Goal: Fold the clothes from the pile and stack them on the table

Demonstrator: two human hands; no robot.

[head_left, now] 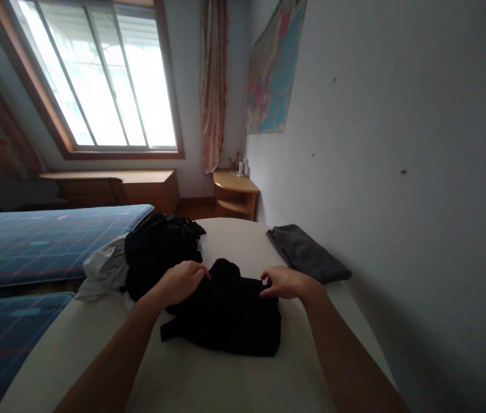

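Note:
A black garment (234, 321) lies partly folded on the pale, rounded surface in front of me. A rounded, hood-like bulge stands at its far edge, and a narrow strip of cloth sticks out at its near left. My left hand (185, 281) is bent over the garment's far left side, fingertips closed on the cloth. At the far right corner is my right hand (286, 282), its thumb and forefinger curled about the edge. The dark cloth hides the exact grip of both hands.
Just left is a heap of black clothing (160, 246) on a whitish plastic bag (107, 267). A folded dark grey cloth (307, 252) lies at the right by the wall. The pale surface (229, 384) borders blue plaid mattresses (53, 246). A wooden corner shelf (236, 182) stands beyond.

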